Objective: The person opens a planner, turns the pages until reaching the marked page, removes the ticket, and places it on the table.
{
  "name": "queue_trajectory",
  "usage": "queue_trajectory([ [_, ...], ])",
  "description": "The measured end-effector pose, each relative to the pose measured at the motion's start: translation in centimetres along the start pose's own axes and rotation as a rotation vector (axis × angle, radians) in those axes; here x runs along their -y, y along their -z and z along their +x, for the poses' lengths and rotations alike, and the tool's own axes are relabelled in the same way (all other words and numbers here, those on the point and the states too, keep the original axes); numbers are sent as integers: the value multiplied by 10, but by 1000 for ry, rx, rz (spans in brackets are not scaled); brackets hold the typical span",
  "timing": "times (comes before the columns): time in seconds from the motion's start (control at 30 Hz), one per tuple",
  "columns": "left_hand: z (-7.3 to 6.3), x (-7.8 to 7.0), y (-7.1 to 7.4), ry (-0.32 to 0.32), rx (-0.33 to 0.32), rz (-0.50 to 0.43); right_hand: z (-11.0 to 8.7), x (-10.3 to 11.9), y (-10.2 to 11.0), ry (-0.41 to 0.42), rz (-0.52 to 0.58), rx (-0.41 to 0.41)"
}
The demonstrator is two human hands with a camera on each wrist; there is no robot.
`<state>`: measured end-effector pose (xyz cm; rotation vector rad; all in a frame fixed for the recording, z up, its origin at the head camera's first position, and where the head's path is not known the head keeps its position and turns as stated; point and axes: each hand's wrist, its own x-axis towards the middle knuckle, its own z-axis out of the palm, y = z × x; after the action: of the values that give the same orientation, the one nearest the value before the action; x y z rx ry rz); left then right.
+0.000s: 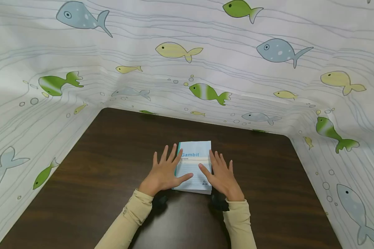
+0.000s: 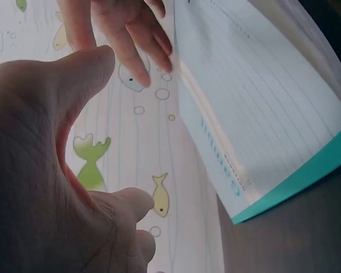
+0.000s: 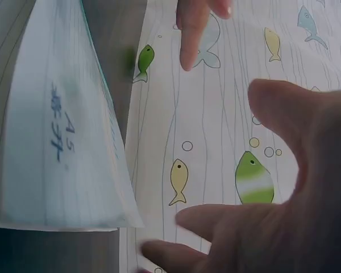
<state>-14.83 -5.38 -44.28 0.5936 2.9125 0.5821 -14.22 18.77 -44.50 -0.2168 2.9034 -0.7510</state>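
Note:
A pale blue notebook marked "Gambit", with a teal spine, lies closed on the dark table, its lower edge slightly raised. My left hand hovers over its left side, fingers spread and thumb reaching across the cover. Above the right edge is my right hand, also spread, its thumb pointing inward. Neither hand holds anything. In the left wrist view the notebook shows its teal spine beyond the left thumb. The right wrist view shows the notebook's lower corner with "A5" on it, apart from the right fingers.
The dark wood-grain table has rounded far corners. A white sheet printed with fish surrounds it at the back and both sides. Black wrist devices sit beneath both wrists, by the beige sleeves.

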Motion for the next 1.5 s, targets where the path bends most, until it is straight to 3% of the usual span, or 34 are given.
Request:
queue_trajectory([
  [0.13, 0, -1, -4, -13, 6, -10, -1, -2, -3, -9, 36, 48],
  [0.23, 0, -2, -6, -30, 48, -14, -2, -2, -1, -10, 68, 90],
  [0.33, 1, -6, -7, -78, 90, -30, -4, -1, 3, 11, 104, 112],
  [0.4, 1, -9, -7, -141, 84, -57, -6, 1, 6, 37, 181, 117],
  [0.5, 0, -16, -5, -259, 24, -91, -7, 5, 7, 125, 351, 137],
  [0.6, -3, -22, 0, -383, -94, -78, -6, 12, 6, 224, 494, 185],
  [0.73, -9, -23, 15, -471, -277, 41, -4, 16, 1, 224, 511, 203],
  [0.83, -16, -20, 27, -438, -328, 148, 0, 11, -7, 151, 453, 175],
  [0.93, -19, -11, 35, -355, -285, 210, 5, 0, -16, 102, 370, 141],
  [1.0, -22, -3, 38, -271, -209, 203, 8, -11, -25, 98, 307, 108],
  [1.17, -29, 23, 37, -84, 30, 57, 12, -33, -50, 157, 207, -9],
  [1.3, -25, 38, 10, -90, 113, -63, 10, -39, -63, 190, 214, -104],
  [1.5, -23, 38, -37, -182, 99, -123, 4, -44, -69, 173, 222, -204],
])
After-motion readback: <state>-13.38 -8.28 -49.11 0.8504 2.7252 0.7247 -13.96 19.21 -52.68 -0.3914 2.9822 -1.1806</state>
